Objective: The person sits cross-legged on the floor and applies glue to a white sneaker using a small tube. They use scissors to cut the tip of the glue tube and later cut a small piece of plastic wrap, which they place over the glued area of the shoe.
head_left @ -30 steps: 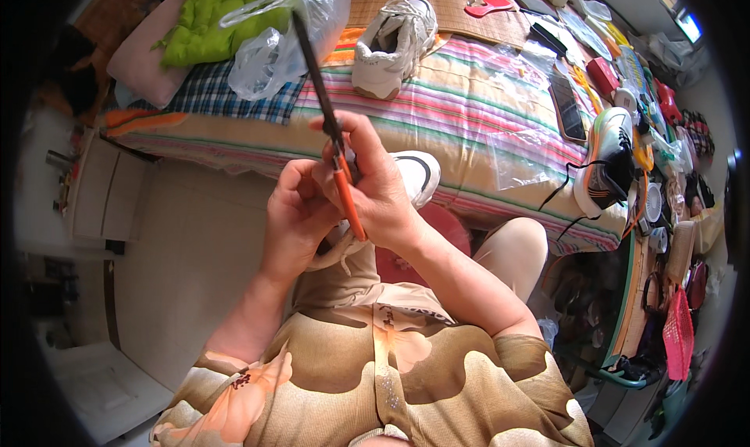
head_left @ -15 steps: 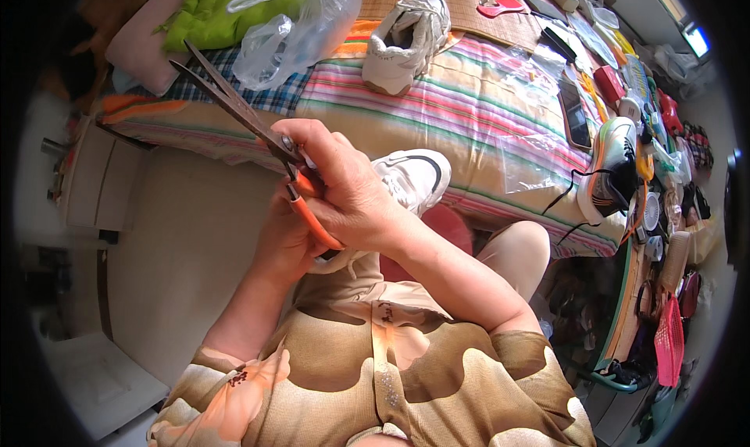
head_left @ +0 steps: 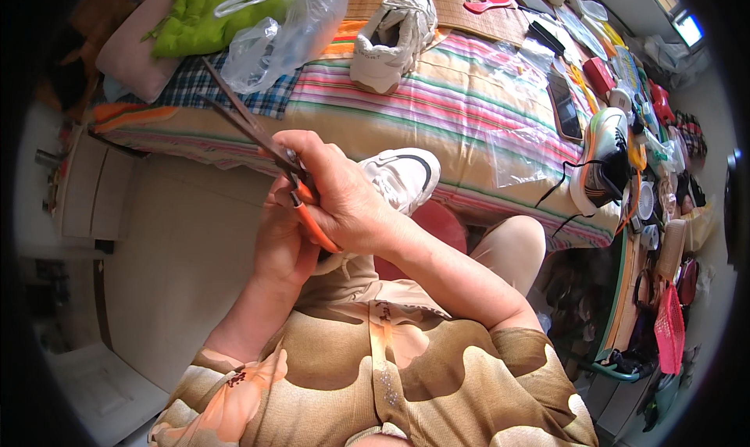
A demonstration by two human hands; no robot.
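Observation:
My right hand [head_left: 344,201] is closed on long dark scissors with orange handles [head_left: 316,230], whose blades are slightly apart and point up to the left. My left hand [head_left: 285,248] sits beneath it, fingers curled, largely covered by the right; what it grips is hidden. Both are against a white sneaker [head_left: 406,173] over my lap, its heel end hidden behind them. On the bed [head_left: 437,111] stand another white sneaker [head_left: 375,64] with gathered laces and, at the right, a black-and-white shoe [head_left: 605,158] with loose black laces.
A green cushion [head_left: 195,21], pink pillow [head_left: 129,64] and clear plastic bag [head_left: 273,48] lie at the bed's left. A phone [head_left: 564,107], red tool [head_left: 484,4] and assorted clutter cover the right side. A red round seat [head_left: 430,232] is below.
The scissors have swung from nearly upright to tilted up-left, blades now visibly apart. My right hand has turned over my left, hiding more of it, and the sneaker's toe shows more.

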